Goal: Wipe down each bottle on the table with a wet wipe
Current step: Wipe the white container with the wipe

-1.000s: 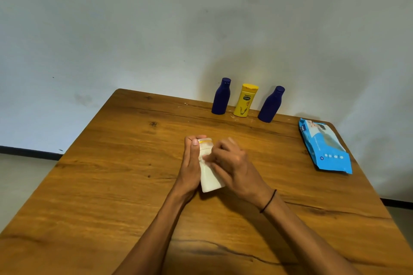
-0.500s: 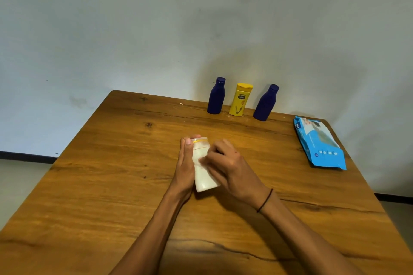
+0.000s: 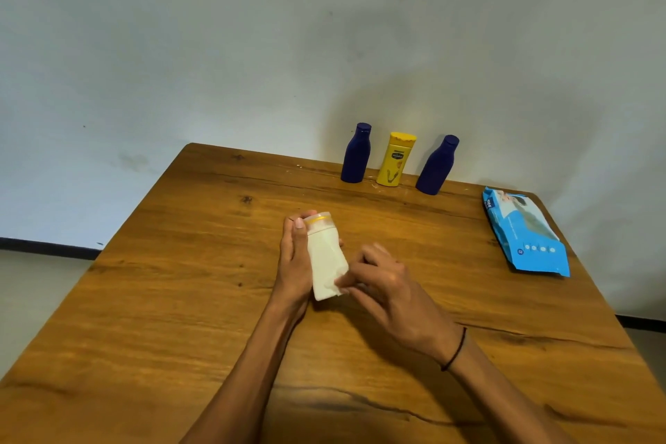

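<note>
Head view: right hand (image 3: 387, 285) has slid down white bottle (image 3: 326, 256)

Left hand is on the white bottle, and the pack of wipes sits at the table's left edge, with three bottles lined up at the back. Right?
Not quite. The head view shows the wipes pack at the table's right edge, not the left. The rest holds: the left hand holds the white bottle, and two blue bottles flank a yellow bottle at the back.

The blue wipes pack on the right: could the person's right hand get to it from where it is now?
Probably yes. Only bare table lies between the right hand and the wipes pack, though that hand is pinching a wipe.
</note>
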